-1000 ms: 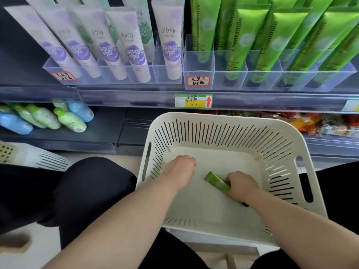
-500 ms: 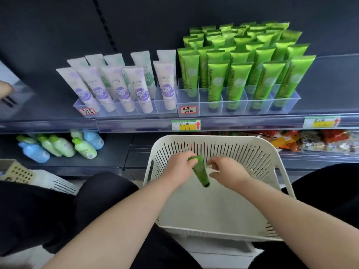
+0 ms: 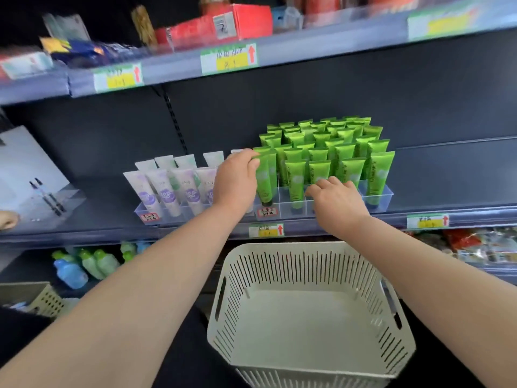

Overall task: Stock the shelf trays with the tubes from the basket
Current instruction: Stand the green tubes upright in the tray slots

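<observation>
1. While the left hand (image 3: 237,180) pinches its crimped upper end between thumb and fingertips, the glossy green plastic tube with the black cap (image 3: 265,182) stands cap-down in the front left compartment of the clear plastic divided tray (image 3: 383,195) (whether the cap rests on the tray floor cannot be told).
2. The right hand (image 3: 337,201) hovers at the tray's front edge with its fingers loosely bent and spread over the dividers, and it holds nothing that shows.
3. Around that tube, rows of matching green tubes (image 3: 321,148) fill the tray from front to back. No vacant slot is plainly visible, though the two hands hide part of the front row.
4. Just beside this tray on the left, white tubes with purple labels (image 3: 167,191) lean in a second clear tray (image 3: 142,213). They stand only two rows deep.
5. Below the dark shelf edge with its yellow price label (image 3: 266,230), the cream slotted plastic basket (image 3: 307,245) shows a bare floor with no tube lying in it.
6. Judged from this, the stocking is at its very end, and the tube in hand looks like the last one. What seems left is to seat it fully, let go, and perhaps straighten the front row. Nothing in the basket remains for either tray.
</observation>
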Available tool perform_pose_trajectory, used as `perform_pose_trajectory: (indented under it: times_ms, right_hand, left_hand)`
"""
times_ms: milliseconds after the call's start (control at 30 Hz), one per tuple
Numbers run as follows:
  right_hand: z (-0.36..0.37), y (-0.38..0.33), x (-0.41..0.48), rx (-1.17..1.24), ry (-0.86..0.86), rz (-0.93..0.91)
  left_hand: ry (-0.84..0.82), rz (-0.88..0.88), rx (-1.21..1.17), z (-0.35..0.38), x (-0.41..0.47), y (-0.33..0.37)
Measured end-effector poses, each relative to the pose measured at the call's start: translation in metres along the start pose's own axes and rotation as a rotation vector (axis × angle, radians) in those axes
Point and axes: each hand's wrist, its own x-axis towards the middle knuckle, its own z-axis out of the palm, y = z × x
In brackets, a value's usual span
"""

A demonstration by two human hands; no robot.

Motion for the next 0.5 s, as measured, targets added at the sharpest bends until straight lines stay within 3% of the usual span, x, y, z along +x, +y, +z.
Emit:
perform_pose_trajectory:
  times_ms: [367, 500]
  right_hand:
    - [0.02, 0.027, 0.002, -0.023, -0.179, -0.022]
    - [0.025, 0.03, 0.001, -0.015, -0.174, -0.05]
  left_hand:
    - [-0.216, -0.089, 0.084, 0.039, 0.042, -0.01]
    - [-0.282, -0.069, 0.154, 0.049, 0.045, -0.013]
